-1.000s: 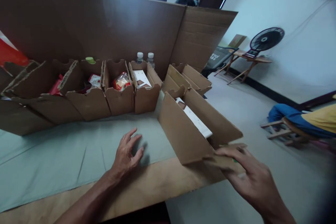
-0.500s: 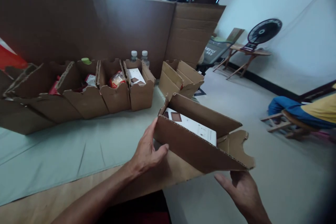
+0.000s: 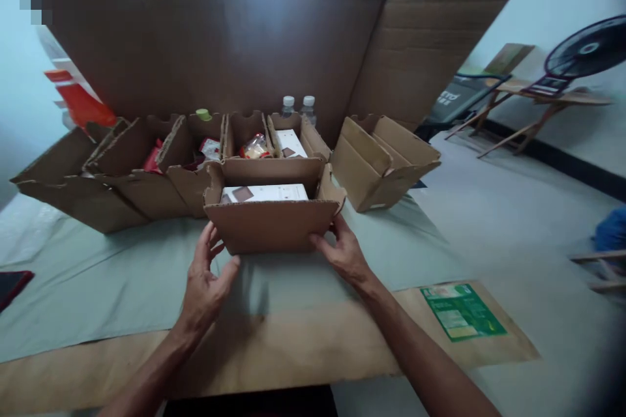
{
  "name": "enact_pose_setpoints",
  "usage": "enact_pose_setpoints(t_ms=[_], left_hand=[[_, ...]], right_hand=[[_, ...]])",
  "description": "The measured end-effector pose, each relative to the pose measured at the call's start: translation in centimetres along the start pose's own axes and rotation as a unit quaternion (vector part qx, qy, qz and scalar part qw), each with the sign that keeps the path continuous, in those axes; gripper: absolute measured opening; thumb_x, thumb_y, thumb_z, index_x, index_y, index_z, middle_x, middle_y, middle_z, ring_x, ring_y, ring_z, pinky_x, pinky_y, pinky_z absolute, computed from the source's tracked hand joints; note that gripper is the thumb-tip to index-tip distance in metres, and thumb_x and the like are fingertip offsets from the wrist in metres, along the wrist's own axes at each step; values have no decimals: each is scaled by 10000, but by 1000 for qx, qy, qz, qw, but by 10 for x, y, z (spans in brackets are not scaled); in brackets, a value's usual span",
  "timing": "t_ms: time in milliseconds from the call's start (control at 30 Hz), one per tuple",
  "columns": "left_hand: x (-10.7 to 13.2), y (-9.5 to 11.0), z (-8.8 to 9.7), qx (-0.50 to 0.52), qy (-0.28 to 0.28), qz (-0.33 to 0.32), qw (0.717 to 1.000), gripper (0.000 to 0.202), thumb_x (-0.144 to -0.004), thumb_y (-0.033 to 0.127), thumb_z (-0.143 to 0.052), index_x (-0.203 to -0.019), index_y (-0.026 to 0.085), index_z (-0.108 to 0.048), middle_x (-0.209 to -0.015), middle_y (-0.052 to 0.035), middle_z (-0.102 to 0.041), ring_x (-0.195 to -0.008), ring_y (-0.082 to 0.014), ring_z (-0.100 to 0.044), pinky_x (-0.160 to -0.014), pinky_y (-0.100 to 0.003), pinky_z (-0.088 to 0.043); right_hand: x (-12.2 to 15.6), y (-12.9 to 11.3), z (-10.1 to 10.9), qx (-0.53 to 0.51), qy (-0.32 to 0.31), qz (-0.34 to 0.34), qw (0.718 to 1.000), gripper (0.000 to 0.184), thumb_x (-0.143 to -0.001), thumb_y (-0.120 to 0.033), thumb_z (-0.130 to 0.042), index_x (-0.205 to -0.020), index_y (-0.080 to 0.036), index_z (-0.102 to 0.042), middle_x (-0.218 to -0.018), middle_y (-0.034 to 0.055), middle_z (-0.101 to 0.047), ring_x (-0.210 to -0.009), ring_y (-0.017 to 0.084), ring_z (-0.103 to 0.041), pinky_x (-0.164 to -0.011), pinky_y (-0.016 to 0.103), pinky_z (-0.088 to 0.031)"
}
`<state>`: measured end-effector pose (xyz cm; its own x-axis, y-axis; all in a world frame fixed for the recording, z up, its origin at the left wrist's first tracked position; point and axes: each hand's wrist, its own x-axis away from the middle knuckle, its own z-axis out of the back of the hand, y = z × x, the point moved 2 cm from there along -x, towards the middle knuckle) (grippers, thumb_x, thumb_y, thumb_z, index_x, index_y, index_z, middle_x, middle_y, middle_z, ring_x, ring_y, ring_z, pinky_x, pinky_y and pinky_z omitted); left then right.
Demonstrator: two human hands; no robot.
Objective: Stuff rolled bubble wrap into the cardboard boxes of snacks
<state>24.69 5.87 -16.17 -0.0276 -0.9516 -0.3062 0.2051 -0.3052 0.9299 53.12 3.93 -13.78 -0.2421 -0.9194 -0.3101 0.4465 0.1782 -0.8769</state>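
Observation:
A cardboard bin [image 3: 274, 225] is in front of me at the middle of the table, its long side facing me. Inside lies a white box [image 3: 286, 193] with brown squares printed on it. My left hand [image 3: 208, 283] is at the bin's lower left corner, fingers curved behind its end and thumb in front. Around the lower right corner my right hand [image 3: 345, 251] grips, its thumb on the front wall. Whether the bin's base touches the cloth is hard to tell.
Behind stands a row of cardboard bins [image 3: 141, 192] with packets and another white box [image 3: 289, 141]. A separate cardboard bin [image 3: 364, 166] stands at right. Two bottles [image 3: 308, 107], an orange bottle [image 3: 81, 101] and a tall cardboard screen [image 3: 220, 52] are further back. A green label [image 3: 462, 313] lies front right.
The bin has moved from over the table's right edge to its middle and turned level, its long side towards me. My right hand now grips its right corner. The view has swung left.

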Motion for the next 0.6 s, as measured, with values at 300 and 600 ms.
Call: enact_pose_setpoints(t_ms=[300, 600], left_hand=[[12, -27, 1, -99, 18, 81, 992, 599, -912, 365, -637, -1487, 338, -475, -1410, -144, -590, -1105, -320, -658, -467, -245, -490], [18, -32, -4, -121, 6, 20, 992, 584, -947, 308, -577, -1509, 330, -422, -1450, -142, -565, -1296, -331, -608, -956, -524, -616]], right_hand=[[19, 32, 20, 57, 118, 55, 990, 462, -946, -431, -618, -1378, -271, -590, -1372, 117, -661, -1201, 315, -656, -957, 503, -565], [-48, -112, 39, 358, -110, 291, 880, 637, -887, -749, -604, -1360, -326, -656, -1171, 81, -761, -1102, 371, -673, -1051, 589, -484]])
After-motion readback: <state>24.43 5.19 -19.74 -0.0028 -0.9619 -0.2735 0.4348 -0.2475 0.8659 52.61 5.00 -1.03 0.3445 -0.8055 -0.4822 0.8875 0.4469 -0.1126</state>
